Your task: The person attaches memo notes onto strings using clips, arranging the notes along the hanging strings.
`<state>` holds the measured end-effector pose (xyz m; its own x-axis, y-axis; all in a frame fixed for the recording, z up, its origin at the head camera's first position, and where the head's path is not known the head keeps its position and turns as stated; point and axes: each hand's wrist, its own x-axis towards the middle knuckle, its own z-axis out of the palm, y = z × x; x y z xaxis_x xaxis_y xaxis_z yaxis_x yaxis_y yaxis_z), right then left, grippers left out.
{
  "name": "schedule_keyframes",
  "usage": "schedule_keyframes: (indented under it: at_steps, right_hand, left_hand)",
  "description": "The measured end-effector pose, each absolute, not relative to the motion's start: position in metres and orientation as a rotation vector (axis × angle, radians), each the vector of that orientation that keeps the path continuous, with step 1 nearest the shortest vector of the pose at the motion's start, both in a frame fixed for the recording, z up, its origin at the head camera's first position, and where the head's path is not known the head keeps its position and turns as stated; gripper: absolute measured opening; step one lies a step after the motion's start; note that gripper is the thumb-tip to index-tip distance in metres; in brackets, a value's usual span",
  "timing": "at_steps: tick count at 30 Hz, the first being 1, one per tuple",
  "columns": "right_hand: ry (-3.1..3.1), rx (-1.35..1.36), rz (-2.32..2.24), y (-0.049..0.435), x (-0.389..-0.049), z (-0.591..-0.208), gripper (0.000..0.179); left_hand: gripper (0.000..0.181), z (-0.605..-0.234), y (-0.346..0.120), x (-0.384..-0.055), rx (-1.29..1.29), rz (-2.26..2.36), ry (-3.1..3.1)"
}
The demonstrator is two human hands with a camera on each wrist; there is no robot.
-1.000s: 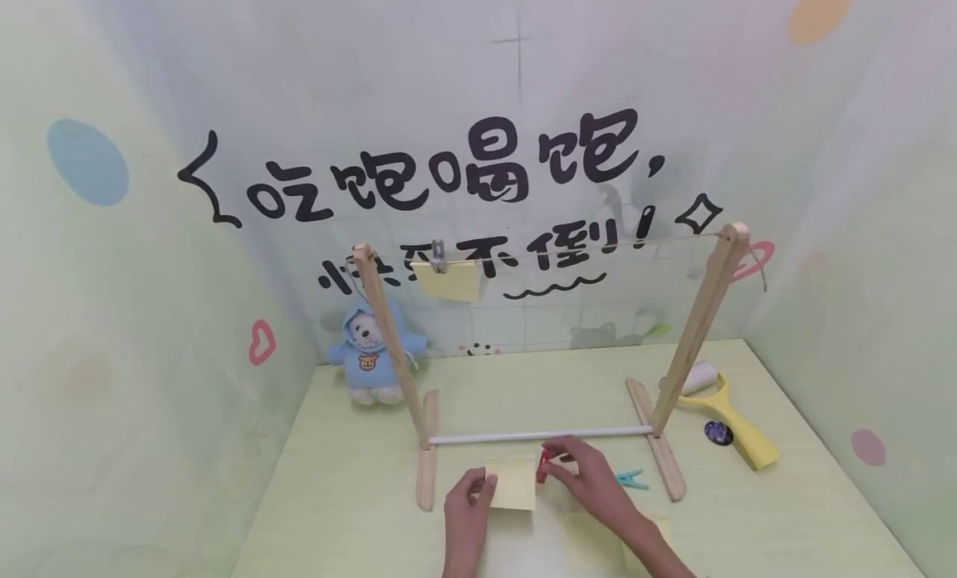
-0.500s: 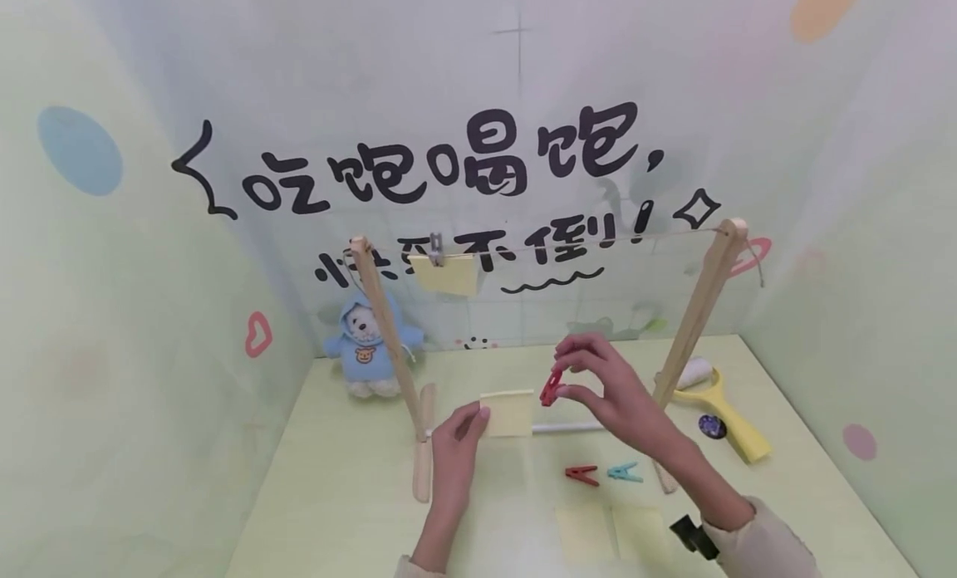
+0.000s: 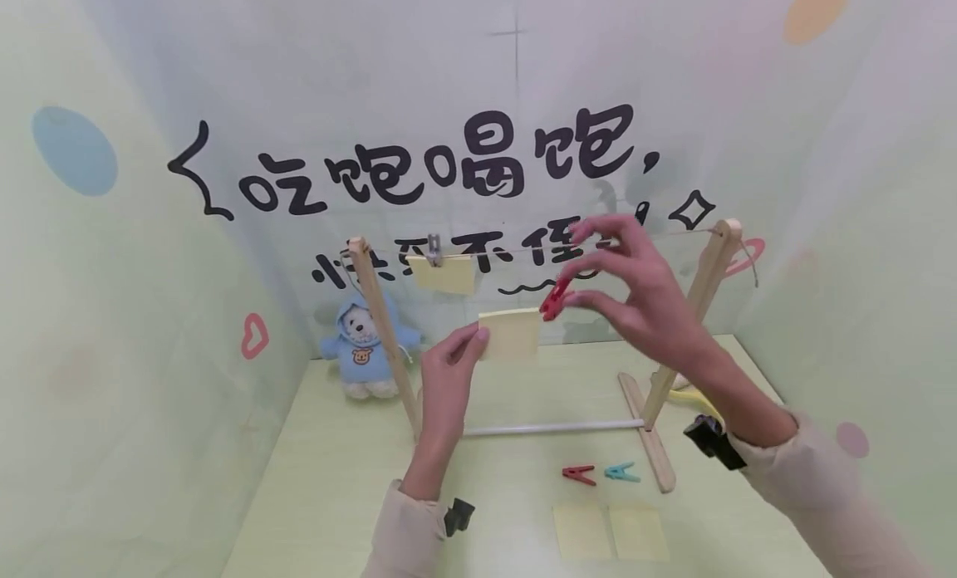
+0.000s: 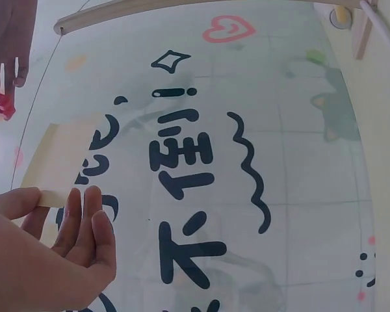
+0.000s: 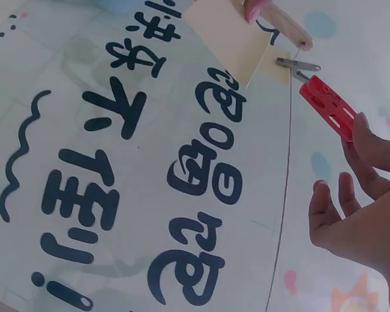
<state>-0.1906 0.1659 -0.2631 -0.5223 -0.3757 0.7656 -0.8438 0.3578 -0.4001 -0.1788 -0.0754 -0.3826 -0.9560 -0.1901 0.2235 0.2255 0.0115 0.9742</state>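
In the head view my left hand pinches a pale yellow paper note by its left edge, thumb in front. The note's top edge is folded over; it hangs below the string. My right hand pinches a red clothespin between thumb and fingers, at the note's upper right corner. In the right wrist view this red clothespin points toward the string, its thumb end gripped. Farther left on the string, a grey clothespin holds up another yellow note.
The string runs between two wooden posts, joined low down by a white rod. On the table lie a red clothespin, a blue clothespin and two yellow notes. A blue-hooded plush toy sits behind the left post.
Both hands have risen from near the table toward the string, carrying the note and the red clothespin up. The right forearm now covers most of the yellow-handled roller.
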Motion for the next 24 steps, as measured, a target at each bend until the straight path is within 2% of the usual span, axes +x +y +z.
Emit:
schedule_keyframes:
  at_steps: [5,10,24]
  right_hand:
    - [-2.085,0.986,1.058,0.161,-0.21,-0.23,0.022]
    - [-2.107,0.944,1.059,0.156,-0.224,-0.212,0.019]
    - [-2.216,0.907,1.074,0.145,-0.242,-0.208,0.011]
  left_hand:
    - [0.023,-0.367,-0.07,-0.19,-0.057,-2.032,-1.95]
    - [0.023,-0.355,-0.067,-0.198,-0.063,-2.032,-1.92]
    - [0.025,-0.343,-0.065,-0.208,-0.048,-2.065,-1.88]
